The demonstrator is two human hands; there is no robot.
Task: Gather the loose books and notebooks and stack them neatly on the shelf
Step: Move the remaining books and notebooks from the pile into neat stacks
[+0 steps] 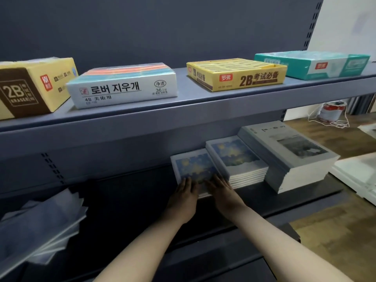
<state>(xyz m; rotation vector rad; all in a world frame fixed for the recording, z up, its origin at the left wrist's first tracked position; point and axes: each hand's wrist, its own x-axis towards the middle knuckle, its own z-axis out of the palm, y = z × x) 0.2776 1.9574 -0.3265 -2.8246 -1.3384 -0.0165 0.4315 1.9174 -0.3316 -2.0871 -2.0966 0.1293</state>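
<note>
We see two bare forearms entering from the bottom centre of the frame, with no sleeves, cuffs or gloves anywhere along them. Our left hand [184, 192] and right hand [220, 187], at lower centre, wear no rings, and we spot no watch or band at either wrist. The fingers are slim with short nails, though blur hides finer detail.

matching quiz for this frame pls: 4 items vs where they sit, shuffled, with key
Items
1. white eraser box
2. teal box
3. grey-cover book stack
4. messy notebook pile

Places
A. lower shelf, far right
B. upper shelf, far right
C. lower left, edges fanned out
D. upper shelf, between the brown-and-yellow 2B box and the open yellow tray

Pairs: 1-D, 2-B, 3-A, 4-C
</note>
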